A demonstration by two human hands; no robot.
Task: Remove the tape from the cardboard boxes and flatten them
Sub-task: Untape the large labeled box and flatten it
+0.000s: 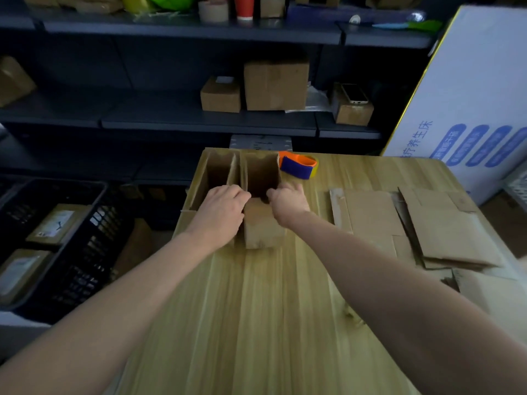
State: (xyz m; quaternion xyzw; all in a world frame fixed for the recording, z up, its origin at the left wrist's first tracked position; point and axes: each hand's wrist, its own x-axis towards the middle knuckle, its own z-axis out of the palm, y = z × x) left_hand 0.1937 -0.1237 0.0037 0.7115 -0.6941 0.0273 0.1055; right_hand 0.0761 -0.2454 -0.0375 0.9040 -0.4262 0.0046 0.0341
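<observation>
Worktop [256, 309] bears an open box [262, 229]. Left grip [225, 206] and right grip [288, 199] each clutch its rim, dispenser [298, 165] just beyond.

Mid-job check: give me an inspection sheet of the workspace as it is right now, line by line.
surface: wooden table, pale grain.
job's things: left box and right box stand open side by side at the far end; flat boxes piled at the right; tape on them too unclear to tell.
clutter: orange and blue dispenser just right of the right box.
grips: left hand and right hand both hold the right box's near rim.
cables: nothing seen.
surroundings: dark shelves with small boxes behind; black crate with packages at left; white carton at right.
</observation>
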